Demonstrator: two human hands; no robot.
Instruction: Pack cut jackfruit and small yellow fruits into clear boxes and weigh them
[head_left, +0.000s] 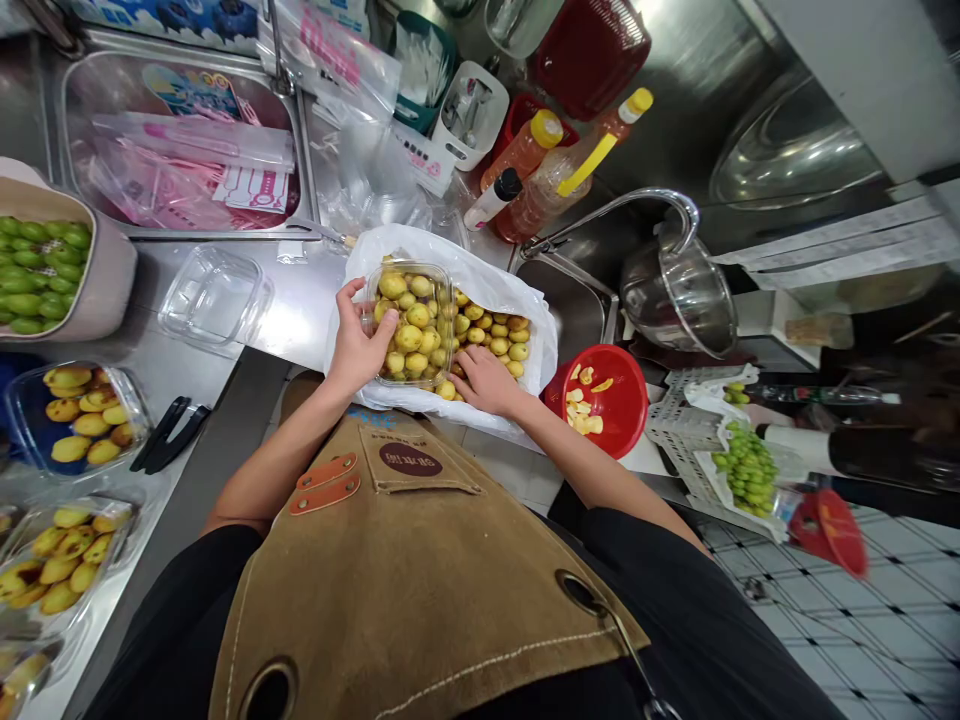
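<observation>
1. We're at a cramped stainless steel counter [176, 350], with a steel sink [566, 305] just ahead and to the right of our hands. It's a pretty crowded prep spot.
2. Our left hand [360, 340] is curled around the near corner of a clear square plastic tub [442, 290] packed with small yellow fruits, with the fingers gripping its side.
3. Our right hand [484, 382] is spread open, fingertips pressed into a heap of loose yellow fruits [491, 335] right beside the tub. Tub and heap both sit in a crumpled white plastic bag [480, 265] directly in front of us.
4. Just right of our right hand is a round red plastic bowl [628, 385] holding pale yellow pieces. Left of our left hand sits a clear plastic box [214, 295], with a beige tray of green fruits [45, 275] beyond it.
5. Watch out: we reckon smooth plastic could slip from that one-handed grip, and round fruit could then roll over the bag's edge and off the counter.
</observation>
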